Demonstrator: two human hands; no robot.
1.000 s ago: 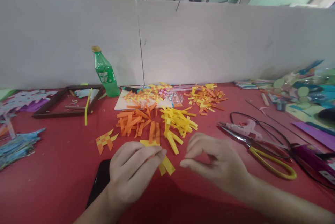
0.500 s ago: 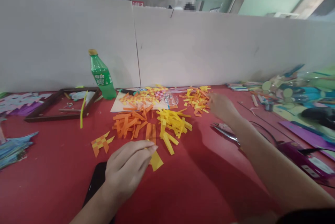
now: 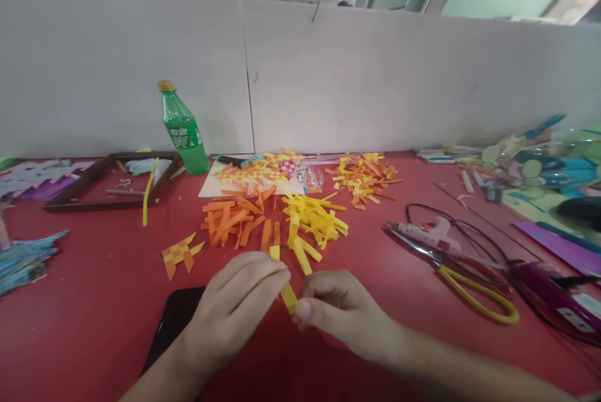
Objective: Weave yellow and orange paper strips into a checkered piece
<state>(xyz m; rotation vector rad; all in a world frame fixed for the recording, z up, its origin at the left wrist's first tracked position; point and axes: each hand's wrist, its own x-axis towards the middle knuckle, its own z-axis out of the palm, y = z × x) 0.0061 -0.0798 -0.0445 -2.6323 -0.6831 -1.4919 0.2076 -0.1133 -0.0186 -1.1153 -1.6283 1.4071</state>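
Note:
A yellow paper strip (image 3: 288, 294) slants between my two hands. My left hand (image 3: 244, 298) is closed on its upper part, fingers pressed together. At its lower end, my right hand (image 3: 345, 314) pinches the strip between thumb and fingers. Just beyond lie a pile of orange strips (image 3: 230, 219) and a pile of yellow strips (image 3: 314, 217). A woven orange and yellow paper fish (image 3: 179, 256) rests to the left of my left hand. Behind, woven pieces (image 3: 258, 171) lie on a pale sheet, with a heap of small orange and yellow scraps (image 3: 364, 178) to their right.
A black phone (image 3: 173, 320) lies partly under my left forearm. Scissors (image 3: 469, 289), a pink glue gun (image 3: 434, 234) and a purple power strip (image 3: 554, 295) with cables are at right. Farther back stand a green bottle (image 3: 185, 139) and a brown frame (image 3: 94, 206).
My right hand has come back from the scrap heap at the back right to the yellow strip by my left hand. The scissors and glue gun are now uncovered.

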